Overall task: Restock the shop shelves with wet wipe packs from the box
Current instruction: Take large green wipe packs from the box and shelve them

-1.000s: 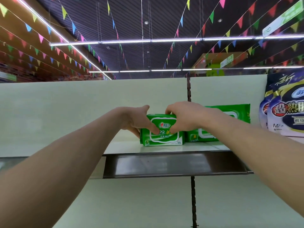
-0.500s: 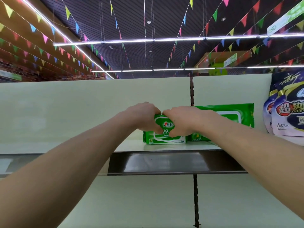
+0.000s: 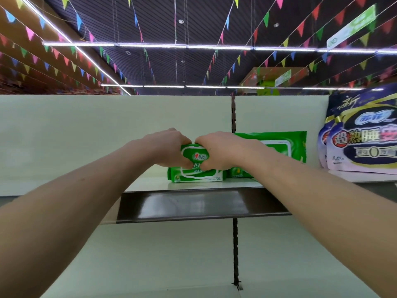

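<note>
Placement | wipe pack (image 3: 198, 176) stood on shelf (image 3: 193, 204), just beside larger green pack (image 3: 285, 147) | left hand (image 3: 171, 149) and right hand (image 3: 217, 151): fingers clamped on its top | release pending; box unseen; remaining stock unknown

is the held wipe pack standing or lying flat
Standing: the wet wipe pack rests on its long edge on the shelf, printed front facing the camera.

Wipe pack (image 3: 196, 177) on shelf (image 3: 146, 186), beside second pack (image 3: 286, 147)
</note>
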The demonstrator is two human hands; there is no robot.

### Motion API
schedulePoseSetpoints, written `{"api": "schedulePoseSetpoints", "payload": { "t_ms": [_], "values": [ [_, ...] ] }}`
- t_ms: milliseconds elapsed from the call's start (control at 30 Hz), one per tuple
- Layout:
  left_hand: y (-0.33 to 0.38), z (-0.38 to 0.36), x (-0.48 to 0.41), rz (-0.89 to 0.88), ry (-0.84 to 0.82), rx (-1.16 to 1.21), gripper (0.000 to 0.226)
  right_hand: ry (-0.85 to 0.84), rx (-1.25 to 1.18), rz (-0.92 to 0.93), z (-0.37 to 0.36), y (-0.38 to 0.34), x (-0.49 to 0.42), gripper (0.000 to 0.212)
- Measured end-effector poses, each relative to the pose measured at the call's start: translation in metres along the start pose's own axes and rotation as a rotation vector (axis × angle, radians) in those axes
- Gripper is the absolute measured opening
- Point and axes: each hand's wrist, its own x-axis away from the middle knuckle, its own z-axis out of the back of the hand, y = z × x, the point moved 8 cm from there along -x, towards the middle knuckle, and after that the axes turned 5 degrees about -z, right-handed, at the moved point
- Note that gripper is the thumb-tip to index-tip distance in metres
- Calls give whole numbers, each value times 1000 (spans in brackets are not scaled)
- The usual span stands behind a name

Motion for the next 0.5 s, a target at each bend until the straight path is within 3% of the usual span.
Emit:
{"api": "schedulePoseSetpoints", "payload": {
  "t_ms": [200, 500],
  "values": [
    [-3, 1, 7, 44, 27, -89, 49, 25, -12, -6, 0, -3, -1, 37],
    [-1, -1, 15, 55, 16, -21, 49, -10, -15, -59, 3, -9, 7, 40]
  ]
}}
